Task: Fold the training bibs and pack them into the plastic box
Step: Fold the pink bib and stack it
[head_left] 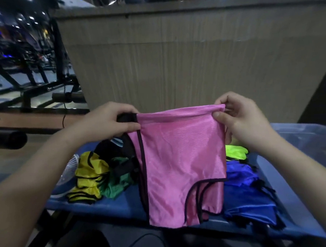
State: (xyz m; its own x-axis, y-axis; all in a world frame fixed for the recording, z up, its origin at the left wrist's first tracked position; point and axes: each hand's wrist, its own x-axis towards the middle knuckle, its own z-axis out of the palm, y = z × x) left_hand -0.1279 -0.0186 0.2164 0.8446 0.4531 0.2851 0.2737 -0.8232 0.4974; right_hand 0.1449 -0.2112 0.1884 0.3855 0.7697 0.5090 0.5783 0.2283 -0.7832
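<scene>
Blue surface (110, 205), left hand (108, 121), right hand (241, 121) pinching pink bib (182, 160)

hands: 2 (112, 121) (241, 118)
pink bib: 1 (182, 160)
yellow bib: 1 (88, 174)
green bib: 1 (118, 184)
blue bib: 1 (246, 190)
neon bib: 1 (235, 152)
box: 1 (313, 138)

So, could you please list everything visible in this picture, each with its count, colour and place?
pink mesh training bib with black trim: one, held up in the air, centre
yellow bib: one, crumpled, on blue surface, left
green bib: one, crumpled, beside the yellow
black bib: one, behind the green
blue bib: one, lying right
neon green bib: one, behind the blue
translucent plastic box: one, far right
blue surface: one, under the bibs
hands: left hand and right hand, each pinching a top corner
</scene>
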